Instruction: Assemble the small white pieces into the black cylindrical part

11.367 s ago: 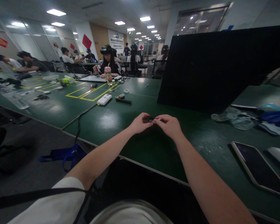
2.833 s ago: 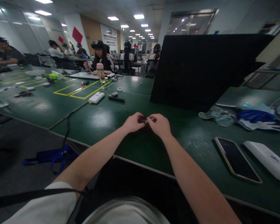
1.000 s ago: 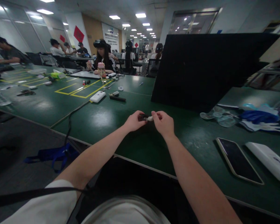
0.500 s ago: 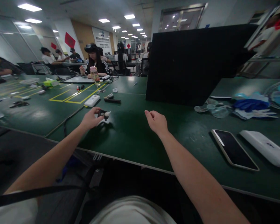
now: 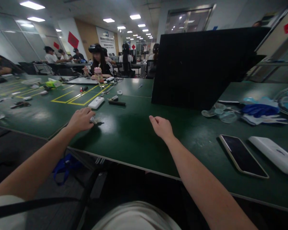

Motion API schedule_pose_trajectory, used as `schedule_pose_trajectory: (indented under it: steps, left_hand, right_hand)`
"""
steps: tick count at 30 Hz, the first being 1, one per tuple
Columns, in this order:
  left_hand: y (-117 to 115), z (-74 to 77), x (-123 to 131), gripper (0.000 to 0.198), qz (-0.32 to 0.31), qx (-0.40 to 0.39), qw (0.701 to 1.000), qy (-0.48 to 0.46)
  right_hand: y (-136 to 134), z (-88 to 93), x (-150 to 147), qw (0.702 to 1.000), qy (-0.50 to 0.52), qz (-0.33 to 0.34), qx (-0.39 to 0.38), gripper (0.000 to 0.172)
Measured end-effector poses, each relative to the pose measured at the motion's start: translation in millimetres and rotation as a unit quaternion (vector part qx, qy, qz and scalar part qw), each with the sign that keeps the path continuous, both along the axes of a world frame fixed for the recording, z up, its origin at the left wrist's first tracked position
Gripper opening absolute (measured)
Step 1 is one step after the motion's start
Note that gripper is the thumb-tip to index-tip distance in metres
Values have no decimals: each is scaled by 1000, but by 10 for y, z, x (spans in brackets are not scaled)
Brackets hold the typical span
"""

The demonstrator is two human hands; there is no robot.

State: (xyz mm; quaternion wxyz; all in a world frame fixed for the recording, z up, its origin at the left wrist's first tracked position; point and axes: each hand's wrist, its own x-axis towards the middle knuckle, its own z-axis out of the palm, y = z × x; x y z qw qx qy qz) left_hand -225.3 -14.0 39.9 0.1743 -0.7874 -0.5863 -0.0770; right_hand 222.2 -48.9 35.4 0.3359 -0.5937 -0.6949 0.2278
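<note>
Green surface runs across the whole middle of the frame, and both of the person's bare arms reach onto it from the bottom edge. The left hand lies palm down at centre left, near the surface's front edge. Its fingers are bent over a small piece, pale with a dark part, which pokes out at the fingertips and sits on the surface. I cannot tell whether they pinch it or merely rest on it. The right hand is at the centre, well apart from the left, its fingers loosely curled and slightly apart, gripping nothing.

Just beyond the left hand lie a white power bank and a black bar, beside yellow tape marking rectangles. A big black board stands tilted at upper right. Near its foot are clear discs and blue gloves. At lower right a phone lies face up next to a white case. Across the surface, upper left, a seated person sits behind a pink bottle.
</note>
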Motion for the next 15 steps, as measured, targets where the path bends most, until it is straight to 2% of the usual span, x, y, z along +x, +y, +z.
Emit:
schedule_pose_trajectory:
  steps: [4, 8, 11, 15]
  left_hand:
    - [25, -107, -48, 50, 78, 57, 987, -132]
    - [203, -285, 11, 52, 168, 111, 919, -340]
    - [384, -423, 164, 55, 163, 74, 882, -436]
    - [524, -523, 458, 58, 140, -17, 886, -442]
  right_hand:
    - [-9, 8, -15, 1000, -6, 5, -3, 61]
    - [-15, 7, -27, 1000, -15, 10, -4, 61]
    - [-16, -1, -27, 1000, -22, 16, -5, 62]
    - [-15, -14, -23, 1000, -24, 18, -8, 62]
